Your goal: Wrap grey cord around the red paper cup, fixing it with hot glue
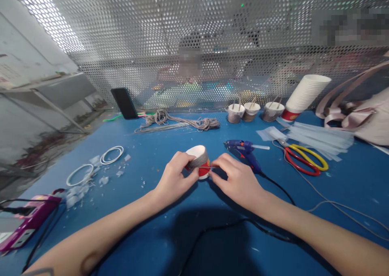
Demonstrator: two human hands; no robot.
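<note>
Hands meet over a small paper cup (pixel 199 161) lying tilted on its side near the middle of the blue worktop (pixel 152 235), its white base turned up toward the mesh screen (pixel 182 45) and its red band low on the right. The left hand (pixel 175 179) has its grip closed around the cup's left side, thumb and fingers curled over the part already wound in grey cord. The right hand (pixel 235 178) pinches a narrow grip at the cup's red band, fingertips pressed to it; whether a strand of cord sits between them is too small to tell. Just behind the right hand lies a blue glue gun (pixel 244 149), its black cable trailing toward the near edge. Further right lie scissors (pixel 304 158) with red and yellow handles, beside a spread of clear glue sticks (pixel 319 136). Along the back stand three small wrapped cups (pixel 253 111) with handles, and a leaning stack of white paper cups (pixel 305 91). A bundle of grey cord (pixel 182 122) lies near a dark phone (pixel 124 103) propped against the screen. Off to the left rest white rings (pixel 112 154) and a magenta power strip (pixel 27 221).
</note>
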